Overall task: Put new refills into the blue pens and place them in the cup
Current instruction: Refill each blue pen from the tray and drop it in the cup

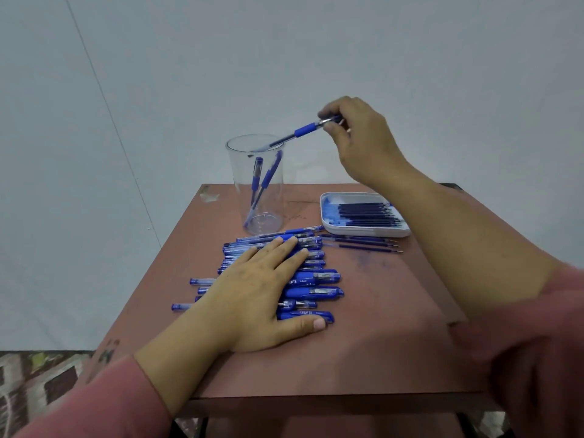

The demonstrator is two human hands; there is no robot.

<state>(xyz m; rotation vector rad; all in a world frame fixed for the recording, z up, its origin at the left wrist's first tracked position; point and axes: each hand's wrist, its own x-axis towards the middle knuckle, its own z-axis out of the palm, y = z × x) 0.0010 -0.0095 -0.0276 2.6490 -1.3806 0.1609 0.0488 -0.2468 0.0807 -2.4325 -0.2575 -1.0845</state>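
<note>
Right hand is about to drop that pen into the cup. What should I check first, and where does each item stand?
1. Right hand grips the held pen: ok, pinched at its upper end.
2. Pen's lower end at the cup mouth: ok.
3. Cup upright with room: ok, two pens inside.
4. New refill fitted in the held pen: cannot tell.
5. Left hand steadies the pen pile: ok, resting flat on it.
6. Refills left in the tray: ok.
</note>
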